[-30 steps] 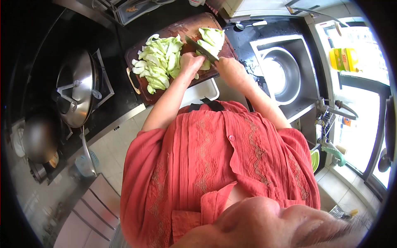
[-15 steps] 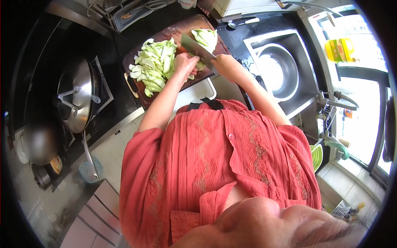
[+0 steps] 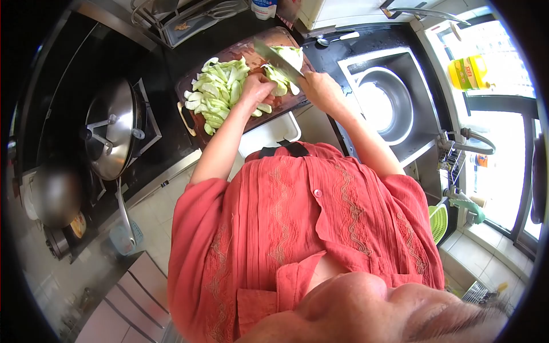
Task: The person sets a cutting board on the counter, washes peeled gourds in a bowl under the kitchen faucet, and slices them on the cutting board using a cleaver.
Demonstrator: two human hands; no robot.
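A wooden cutting board (image 3: 234,54) lies on the dark counter. A large pile of pale green vegetable slices (image 3: 214,91) covers its left part. My right hand (image 3: 321,91) grips the handle of a cleaver (image 3: 278,59), whose blade slants up and left across the board. Part of the pale green vegetable (image 3: 291,56) lies beyond the blade, and more slices (image 3: 279,80) lie on the near side of it. Between the pile and these slices is my left hand (image 3: 257,90), its fingers curled together at the slices; whatever they hold is hidden.
A metal basin (image 3: 403,106) sits in the sink at the right. A spoon (image 3: 337,39) lies behind the sink. At the left, a lidded pan (image 3: 114,128) stands on the stove. A white tray (image 3: 271,134) is below the board's near edge.
The cleaver has moved up and away from my left hand. Slices now show between the blade and my left hand. The camera view has shifted slightly.
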